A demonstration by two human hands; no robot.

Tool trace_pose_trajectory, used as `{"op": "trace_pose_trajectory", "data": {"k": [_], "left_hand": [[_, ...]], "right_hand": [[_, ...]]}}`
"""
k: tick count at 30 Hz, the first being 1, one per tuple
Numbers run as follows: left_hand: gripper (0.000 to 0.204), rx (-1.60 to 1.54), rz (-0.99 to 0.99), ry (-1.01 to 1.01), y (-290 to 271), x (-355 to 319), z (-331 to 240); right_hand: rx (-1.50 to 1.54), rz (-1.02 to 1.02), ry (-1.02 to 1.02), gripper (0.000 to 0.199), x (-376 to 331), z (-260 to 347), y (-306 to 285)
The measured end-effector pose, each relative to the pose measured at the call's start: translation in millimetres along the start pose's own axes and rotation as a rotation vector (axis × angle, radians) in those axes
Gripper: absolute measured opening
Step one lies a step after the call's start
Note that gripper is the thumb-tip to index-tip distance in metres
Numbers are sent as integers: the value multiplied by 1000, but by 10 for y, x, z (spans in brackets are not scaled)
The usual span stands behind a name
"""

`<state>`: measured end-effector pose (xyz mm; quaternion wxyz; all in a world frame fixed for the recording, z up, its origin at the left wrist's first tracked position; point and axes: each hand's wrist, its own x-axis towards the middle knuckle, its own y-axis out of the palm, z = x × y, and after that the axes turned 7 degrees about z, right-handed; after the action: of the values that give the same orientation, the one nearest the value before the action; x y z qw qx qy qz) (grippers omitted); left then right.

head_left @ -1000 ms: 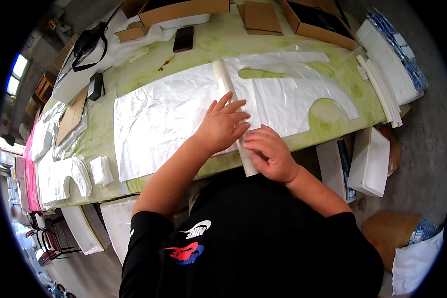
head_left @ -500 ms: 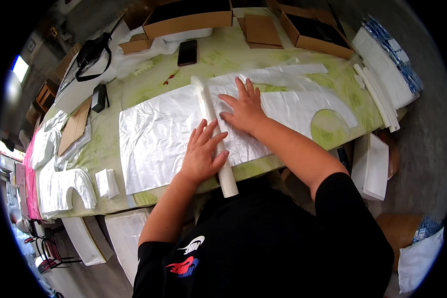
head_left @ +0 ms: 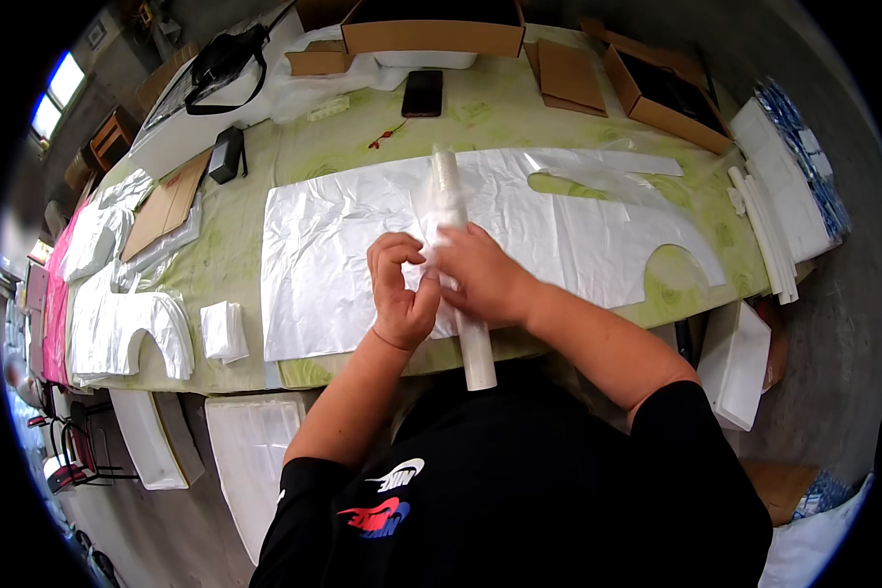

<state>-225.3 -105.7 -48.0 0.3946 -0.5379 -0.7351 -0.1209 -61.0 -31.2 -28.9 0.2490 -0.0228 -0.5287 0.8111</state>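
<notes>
A long roll of white plastic film [head_left: 450, 191] lies across a wide, crinkled white plastic sheet [head_left: 333, 245] spread on the green-patterned table [head_left: 237, 257]. The roll's near end [head_left: 477, 358] sticks out over the table's front edge. My right hand [head_left: 485, 276] is wrapped around the roll's middle. My left hand [head_left: 402, 292] has its fingers curled and pinches the roll from the left side, touching my right hand. To the right of the roll the sheet shows curved cut-outs [head_left: 671, 267].
A black phone [head_left: 422, 93] and open cardboard boxes [head_left: 431, 34] [head_left: 666, 98] sit at the far edge, with a black bag [head_left: 220, 59] far left. Stacks of cut white sheets [head_left: 127, 328] and a folded white piece [head_left: 225, 331] lie left; white stacks [head_left: 784, 196] line the right end.
The roll has shifted left across the sheet. My hands, earlier pressed flat with fingers spread, have now closed together around the roll's middle.
</notes>
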Motion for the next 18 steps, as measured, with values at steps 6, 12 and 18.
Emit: {"op": "trace_pose_trajectory", "data": {"k": [6, 12, 18], "left_hand": [[31, 60, 840, -10, -143, 581, -155], [27, -96, 638, -183, -437, 147, 166], [21, -35, 485, -77, -702, 292, -66]], "right_hand": [[283, 57, 145, 22, -194, 468, -53], [175, -157, -138, 20, -493, 574, -9], [231, -33, -285, 18, -15, 720, 284]]}}
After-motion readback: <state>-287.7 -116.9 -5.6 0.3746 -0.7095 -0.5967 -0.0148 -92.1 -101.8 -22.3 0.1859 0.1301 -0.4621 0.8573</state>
